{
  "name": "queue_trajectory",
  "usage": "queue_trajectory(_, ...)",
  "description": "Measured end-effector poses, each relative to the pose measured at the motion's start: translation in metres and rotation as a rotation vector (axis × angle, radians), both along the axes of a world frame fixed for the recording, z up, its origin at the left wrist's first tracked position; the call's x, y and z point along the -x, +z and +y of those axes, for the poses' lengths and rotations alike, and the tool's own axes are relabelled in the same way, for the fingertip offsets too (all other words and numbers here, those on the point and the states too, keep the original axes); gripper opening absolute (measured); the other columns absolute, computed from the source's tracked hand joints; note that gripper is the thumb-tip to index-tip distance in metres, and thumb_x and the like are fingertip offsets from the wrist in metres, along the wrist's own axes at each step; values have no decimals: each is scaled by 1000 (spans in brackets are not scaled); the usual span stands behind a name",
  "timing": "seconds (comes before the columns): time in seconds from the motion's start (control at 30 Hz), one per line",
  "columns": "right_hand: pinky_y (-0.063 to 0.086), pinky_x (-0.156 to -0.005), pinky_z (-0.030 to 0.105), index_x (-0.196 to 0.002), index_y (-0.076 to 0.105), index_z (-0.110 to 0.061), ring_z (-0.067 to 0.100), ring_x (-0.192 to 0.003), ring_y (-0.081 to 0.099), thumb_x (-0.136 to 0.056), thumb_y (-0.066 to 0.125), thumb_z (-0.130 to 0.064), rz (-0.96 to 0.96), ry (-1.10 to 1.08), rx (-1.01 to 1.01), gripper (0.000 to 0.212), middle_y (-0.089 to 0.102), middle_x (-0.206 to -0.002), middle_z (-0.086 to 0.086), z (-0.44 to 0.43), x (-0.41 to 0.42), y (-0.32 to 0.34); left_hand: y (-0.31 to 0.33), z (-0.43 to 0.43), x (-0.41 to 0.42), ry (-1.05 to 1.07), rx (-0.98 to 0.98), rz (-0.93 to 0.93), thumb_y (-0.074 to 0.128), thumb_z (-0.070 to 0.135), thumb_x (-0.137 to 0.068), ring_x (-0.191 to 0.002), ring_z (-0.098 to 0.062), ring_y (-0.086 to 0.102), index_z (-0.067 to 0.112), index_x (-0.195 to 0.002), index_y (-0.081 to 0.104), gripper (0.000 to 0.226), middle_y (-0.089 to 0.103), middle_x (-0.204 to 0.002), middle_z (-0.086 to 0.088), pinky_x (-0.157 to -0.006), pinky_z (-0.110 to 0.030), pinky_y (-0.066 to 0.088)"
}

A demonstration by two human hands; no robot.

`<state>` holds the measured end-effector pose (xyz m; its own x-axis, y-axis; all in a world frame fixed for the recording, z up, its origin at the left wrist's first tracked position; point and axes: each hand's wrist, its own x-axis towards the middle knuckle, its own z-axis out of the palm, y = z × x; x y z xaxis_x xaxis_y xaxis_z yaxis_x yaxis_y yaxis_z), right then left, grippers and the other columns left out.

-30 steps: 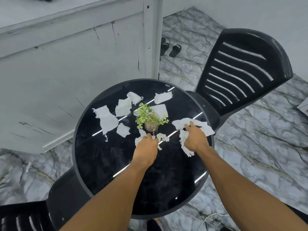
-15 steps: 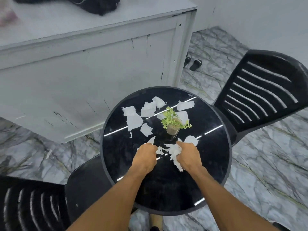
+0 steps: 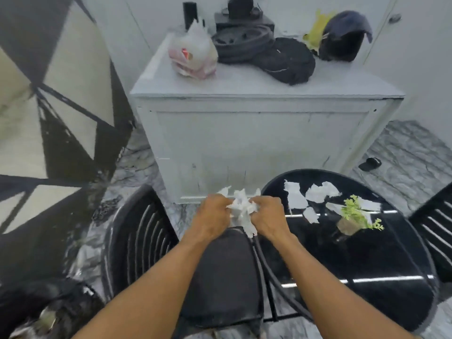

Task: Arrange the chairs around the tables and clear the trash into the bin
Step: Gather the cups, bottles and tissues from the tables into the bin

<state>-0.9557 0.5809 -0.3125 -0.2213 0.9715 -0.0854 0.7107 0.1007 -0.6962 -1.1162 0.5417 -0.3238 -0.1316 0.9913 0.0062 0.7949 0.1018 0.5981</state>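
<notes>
A wad of torn white paper [image 3: 241, 210] is bunched between my left hand [image 3: 212, 217] and my right hand [image 3: 267, 216], both closed on it above the seat of a black plastic chair [image 3: 146, 241]. The hands are left of the round black table [image 3: 367, 265]. Several torn paper scraps [image 3: 297, 199] still lie on the table's far side, around a small potted green plant [image 3: 354, 217]. A second black chair [image 3: 437, 223] shows at the right edge. A bin lined with a black bag [image 3: 49, 309] sits at the lower left.
A grey cabinet [image 3: 256, 143] stands right behind the table and chair, carrying a plastic bag [image 3: 193, 55], black bags and a dark helmet [image 3: 344, 36]. A black sandal [image 3: 370, 163] lies on the marble floor at right. A black-and-beige patterned wall [image 3: 49, 106] fills the left.
Both hands gathered the near scraps together, lifted the wad off the table and carried it left over the chair. The view swung left and up, revealing the cabinet top and the bin.
</notes>
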Motion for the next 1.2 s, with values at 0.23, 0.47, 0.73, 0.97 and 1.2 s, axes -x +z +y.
queue_trajectory(0.23, 48, -64, 27, -81, 76, -9, 16, -68, 62, -72, 63, -3, 124, 301, -221, 17, 72, -76, 2, -77, 227, 54, 63, -126, 194, 333, -236, 33, 60, 6, -87, -83, -25, 65, 0, -84, 74, 16, 73, -89, -12, -77, -37, 52)
queue_trajectory(0.47, 40, -59, 24, -85, 75, -12, 19, -70, 57, -76, 65, -6, 123, 671, -132, 15, 68, -80, 4, -193, 412, 36, 48, -285, 344, 708, -174, 122, 60, 13, -84, -79, -23, 63, 0, -83, 70, 17, 72, -88, -12, -78, -44, 56)
queue_trajectory(0.73, 43, -56, 23, -57, 62, -19, 19, -61, 56, -70, 64, -3, 42, 1023, -31, 21, 61, -61, -1, -298, 552, -10, 13, -413, 432, 1030, -19, 71, 60, 7, -84, -89, -32, 66, -3, -86, 72, 16, 73, -93, -17, -84, -43, 54)
queue_trajectory(0.97, 51, -54, 32, -68, 70, -5, 20, -65, 64, -64, 64, -8, -58, 1163, 138, 8, 68, -64, 5, -335, 653, -79, -32, -454, 504, 1212, 128, -39, 58, 4, -81, -84, -28, 67, 3, -88, 76, 19, 74, -90, -13, -78, -43, 57)
queue_trajectory(1.2, 49, -54, 27, -74, 77, -9, 11, -62, 60, -68, 62, 4, -184, 1232, 275, 20, 72, -70, 6, -337, 716, -133, -75, -452, 554, 1272, 310, -219, 54, 9, -71, -73, -25, 64, 4, -80, 74, 22, 72, -80, -11, -71, -42, 57)
